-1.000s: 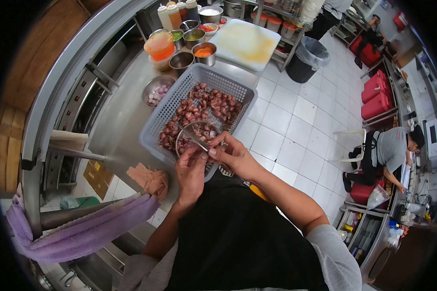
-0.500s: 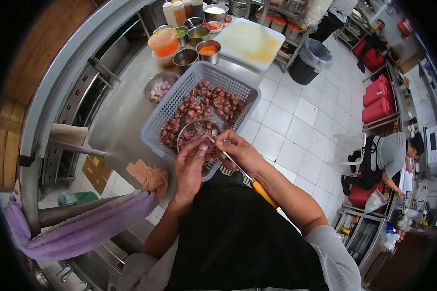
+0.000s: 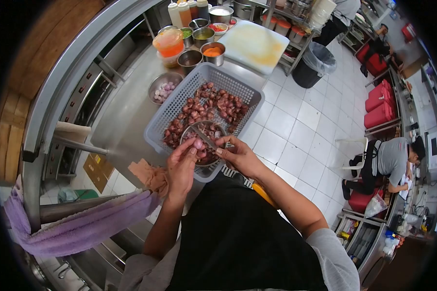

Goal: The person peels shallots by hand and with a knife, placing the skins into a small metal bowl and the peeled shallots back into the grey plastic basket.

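Between the fingertips of my left hand point(image 3: 180, 167) is a pinkish shallot point(image 3: 198, 143). My right hand point(image 3: 240, 156) grips a knife, whose blade point(image 3: 202, 135) points up and left beside the shallot. Both hands are over a round metal bowl point(image 3: 223, 132) with shallot skins and pieces in it. That bowl sits at the near end of a grey perforated basket point(image 3: 153, 127) holding many unpeeled reddish shallots point(image 3: 194, 110). A smaller metal bowl point(image 3: 153, 90) with pale peeled shallots stands left of the basket. The knife's handle is hidden by my right hand.
A white cutting board point(image 3: 250, 46), sauce containers point(image 3: 169, 44) and metal pots point(image 3: 213, 52) stand beyond the basket. A brown cloth point(image 3: 148, 175) and a purple towel point(image 3: 90, 225) are at left. A trash bin point(image 3: 311, 65) and a seated person point(image 3: 388, 157) are at right.
The blade has swung from low right to pointing up and left over the bowl. My left hand has moved slightly lower and left. The whole view has shifted slightly.
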Available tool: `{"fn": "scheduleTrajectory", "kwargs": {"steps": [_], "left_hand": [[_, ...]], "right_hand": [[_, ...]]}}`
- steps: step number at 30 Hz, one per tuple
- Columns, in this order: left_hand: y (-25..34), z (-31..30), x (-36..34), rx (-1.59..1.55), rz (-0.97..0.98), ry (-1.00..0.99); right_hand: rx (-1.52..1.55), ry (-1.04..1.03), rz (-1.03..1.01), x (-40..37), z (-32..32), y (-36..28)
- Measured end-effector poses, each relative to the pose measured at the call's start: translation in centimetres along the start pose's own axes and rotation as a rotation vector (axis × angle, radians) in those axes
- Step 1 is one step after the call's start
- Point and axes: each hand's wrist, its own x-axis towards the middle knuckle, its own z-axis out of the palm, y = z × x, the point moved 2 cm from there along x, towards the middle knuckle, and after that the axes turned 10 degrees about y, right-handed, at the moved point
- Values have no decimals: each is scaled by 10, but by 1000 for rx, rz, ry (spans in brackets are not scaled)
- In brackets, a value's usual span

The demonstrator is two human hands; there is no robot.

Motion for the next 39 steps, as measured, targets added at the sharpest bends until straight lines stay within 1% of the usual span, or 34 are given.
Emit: {"fn": "scheduleTrajectory", "kwargs": {"steps": [4,6,7,9,14,16,23,25,26,28,29,31,32,33,35,39], "left_hand": [[-4,-2,0,-55,-25,-4],[-3,1,-3,-67,-43,-10],[0,5,-5,-80,-61,-16],[5,14,-10,-78,-69,-17],[9,22,-18,-88,-30,-58],[11,22,-20,-107,-27,-52],[13,25,-23,-90,-17,-67],[17,27,-26,-87,13,-56],[18,28,-27,-87,12,-56],[21,30,-28,-55,31,-52],[22,31,-28,-56,32,-51],[26,33,-26,-5,28,-93],[26,34,-25,-5,29,-92],[27,35,-24,-2,47,-96],[28,38,-25,-2,64,-99],[31,39,-26,37,107,-76]], "right_hand": [[-24,-44,-59,-15,3,-13],[-112,-60,-135,-27,8,-24],[-110,-56,-136,-31,11,-28],[-166,-50,-250,-37,17,-34],[-202,-85,-277,-40,17,-31],[-229,-65,-318,-42,18,-32],[-236,-24,-331,-50,21,-40],[-299,-11,-401,-50,21,-38],[-299,-10,-401,-50,21,-38],[-87,-91,-284,-49,19,-41],[-87,-92,-284,-49,17,-43],[120,-172,-79,-47,13,-42],[144,-143,-53,-46,15,-40],[144,-144,-53,-46,15,-40],[59,-160,-159,-50,15,-44],[-21,-151,-140,-54,20,-47]]}}
